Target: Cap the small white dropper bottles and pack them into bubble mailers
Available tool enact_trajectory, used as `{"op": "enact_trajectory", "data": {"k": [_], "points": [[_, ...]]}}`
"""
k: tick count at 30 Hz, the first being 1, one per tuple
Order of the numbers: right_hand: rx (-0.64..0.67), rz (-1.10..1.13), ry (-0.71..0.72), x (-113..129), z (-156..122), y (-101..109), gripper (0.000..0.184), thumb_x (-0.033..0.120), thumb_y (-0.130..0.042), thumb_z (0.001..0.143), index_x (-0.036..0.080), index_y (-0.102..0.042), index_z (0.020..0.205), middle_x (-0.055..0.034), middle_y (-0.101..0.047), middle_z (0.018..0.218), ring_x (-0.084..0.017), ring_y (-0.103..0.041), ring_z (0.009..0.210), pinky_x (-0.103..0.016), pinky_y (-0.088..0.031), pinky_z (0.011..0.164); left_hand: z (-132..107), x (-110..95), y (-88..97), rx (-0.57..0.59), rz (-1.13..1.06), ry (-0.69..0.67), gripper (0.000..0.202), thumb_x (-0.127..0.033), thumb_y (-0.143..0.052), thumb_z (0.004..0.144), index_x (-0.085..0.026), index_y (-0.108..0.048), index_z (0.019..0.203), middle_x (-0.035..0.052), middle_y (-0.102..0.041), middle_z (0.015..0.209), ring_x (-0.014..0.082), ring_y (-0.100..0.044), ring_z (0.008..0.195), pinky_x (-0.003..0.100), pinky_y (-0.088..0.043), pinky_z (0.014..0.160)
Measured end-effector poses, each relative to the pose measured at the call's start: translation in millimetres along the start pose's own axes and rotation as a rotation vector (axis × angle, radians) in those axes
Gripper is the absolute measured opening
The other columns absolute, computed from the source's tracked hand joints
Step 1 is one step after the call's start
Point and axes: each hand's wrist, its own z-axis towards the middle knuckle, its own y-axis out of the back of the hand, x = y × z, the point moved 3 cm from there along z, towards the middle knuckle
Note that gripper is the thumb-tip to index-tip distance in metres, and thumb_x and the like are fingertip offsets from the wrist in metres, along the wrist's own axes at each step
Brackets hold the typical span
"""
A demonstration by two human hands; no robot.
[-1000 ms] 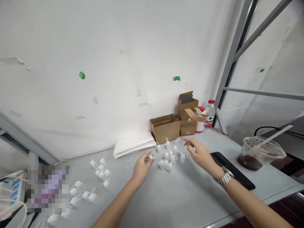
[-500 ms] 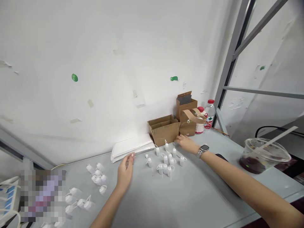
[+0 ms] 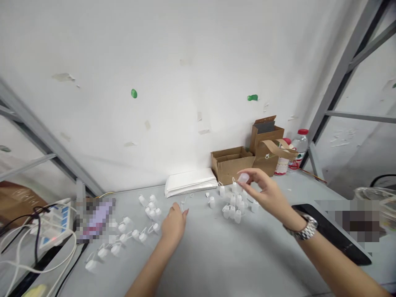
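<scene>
My right hand (image 3: 266,194) is raised above a cluster of small white plastic bottles (image 3: 233,204) with looped straps, pinching a small translucent plastic cap (image 3: 243,177) between thumb and fingers. A metal wristwatch (image 3: 305,227) sits on that wrist. My left hand (image 3: 175,225) rests low over the grey table (image 3: 210,264), its fingertips apart and nothing visible in them. A thin white strap (image 3: 185,202) lies just beyond those fingers. More bottles (image 3: 151,212) lie to its left.
A stack of white paper (image 3: 190,182), a cardboard box (image 3: 230,164), a kraft paper bag (image 3: 267,159) and a water bottle (image 3: 299,145) stand along the wall. A black pad (image 3: 331,233) lies at right, and a power strip (image 3: 55,227) with cables at left.
My right hand has lifted from the table near the box and now holds the cap. My left hand has moved slightly down and right. The whole view has swung, shifting the scene rightward.
</scene>
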Motion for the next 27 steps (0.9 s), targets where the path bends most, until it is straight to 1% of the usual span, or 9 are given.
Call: {"op": "enact_trajectory", "data": {"k": [2, 4, 7, 9, 13, 17, 19, 23, 27], "points": [[0.085, 0.24, 0.0, 23.9, -7.1, -30.9, 0.018, 0.031, -0.051, 0.082, 0.021, -0.048, 0.097, -0.0052, -0.06, 0.093, -0.016, -0.058, 0.08, -0.031, -0.048, 0.072, 7.6, -3.9, -3.3, -0.092, 0.057, -0.029, 0.031, -0.032, -0.031, 0.086, -0.01, -0.048, 0.1, 0.0167, -0.059, 0.092, 0.026, -0.061, 0.078, 0.03, -0.04, 0.058], [0.198, 0.35, -0.023, 32.4, -15.5, -67.3, 0.019, 0.029, -0.051, 0.082, 0.021, -0.048, 0.099, -0.0045, -0.061, 0.094, -0.014, -0.058, 0.078, -0.031, -0.049, 0.071, 15.6, -6.4, -7.6, -0.145, 0.068, -0.053, 0.028, -0.021, -0.031, 0.086, -0.01, -0.046, 0.107, 0.018, -0.055, 0.099, 0.0256, -0.058, 0.086, 0.03, -0.042, 0.062], [0.297, 0.385, -0.051, 27.2, -28.4, -112.7, 0.025, 0.03, -0.052, 0.082, 0.021, -0.049, 0.106, -0.0024, -0.063, 0.09, -0.014, -0.058, 0.078, -0.031, -0.048, 0.074, 23.3, -7.6, -10.9, -0.194, 0.057, -0.118, 0.03, -0.008, -0.03, 0.083, -0.012, -0.05, 0.104, 0.0179, -0.053, 0.102, 0.0261, -0.053, 0.094, 0.031, -0.043, 0.067], [0.322, 0.403, -0.085, 21.0, -36.5, -130.1, 0.022, 0.032, -0.053, 0.081, 0.021, -0.054, 0.1, -0.0019, -0.063, 0.087, -0.014, -0.058, 0.079, -0.03, -0.047, 0.074, 25.3, -6.3, -11.5, -0.205, 0.034, -0.15, 0.03, -0.003, -0.031, 0.08, -0.013, -0.055, 0.097, 0.0163, -0.054, 0.099, 0.0255, -0.053, 0.094, 0.032, -0.043, 0.07], [0.273, 0.342, -0.121, 16.1, -50.1, -136.4, 0.02, 0.036, -0.058, 0.077, 0.019, -0.059, 0.086, -0.0022, -0.059, 0.081, -0.014, -0.055, 0.073, -0.028, -0.046, 0.069, 25.7, -2.1, -10.8, -0.218, -0.059, -0.184, 0.027, -0.003, -0.034, 0.079, -0.013, -0.058, 0.089, 0.0148, -0.057, 0.094, 0.0253, -0.054, 0.093, 0.034, -0.042, 0.073], [0.182, 0.348, -0.257, 11.8, -59.1, -133.7, 0.025, 0.041, -0.055, 0.078, 0.019, -0.057, 0.09, 0.0003, -0.053, 0.068, -0.014, -0.052, 0.06, -0.028, -0.045, 0.06, 19.6, 1.8, -3.7, -0.235, -0.199, -0.197, 0.022, -0.016, -0.036, 0.084, -0.016, -0.058, 0.085, 0.0107, -0.062, 0.089, 0.0214, -0.058, 0.086, 0.031, -0.043, 0.072], [0.138, 0.447, -0.346, 7.8, -62.1, -135.9, 0.028, 0.043, -0.054, 0.078, 0.019, -0.054, 0.093, 0.0008, -0.054, 0.067, -0.014, -0.054, 0.059, -0.029, -0.046, 0.06, 13.7, 4.2, 1.4, -0.202, -0.446, -0.188, 0.022, -0.023, -0.036, 0.085, -0.017, -0.057, 0.086, 0.0068, -0.064, 0.083, 0.0166, -0.061, 0.074, 0.027, -0.043, 0.065], [0.061, 0.691, -0.457, 0.8, -64.8, -142.4, 0.033, 0.045, -0.06, 0.073, 0.018, -0.051, 0.091, -0.0052, -0.062, 0.081, -0.018, -0.061, 0.072, -0.034, -0.049, 0.069, 0.0, 7.3, 6.1, 0.004, -1.273, -0.095, 0.023, -0.032, -0.05, 0.077, -0.014, -0.057, 0.089, 0.0059, -0.066, 0.074, 0.0135, -0.059, 0.06, 0.022, -0.038, 0.052], [0.058, 0.784, -0.514, -0.5, -65.2, -145.1, 0.034, 0.046, -0.061, 0.071, 0.018, -0.053, 0.088, -0.0072, -0.065, 0.081, -0.018, -0.062, 0.068, -0.036, -0.05, 0.069, -10.6, 3.4, 5.7, 0.146, -1.567, -0.046, 0.033, -0.035, -0.061, 0.068, -0.015, -0.061, 0.095, 0.0027, -0.063, 0.068, 0.009, -0.052, 0.055, 0.021, -0.035, 0.053]]}}
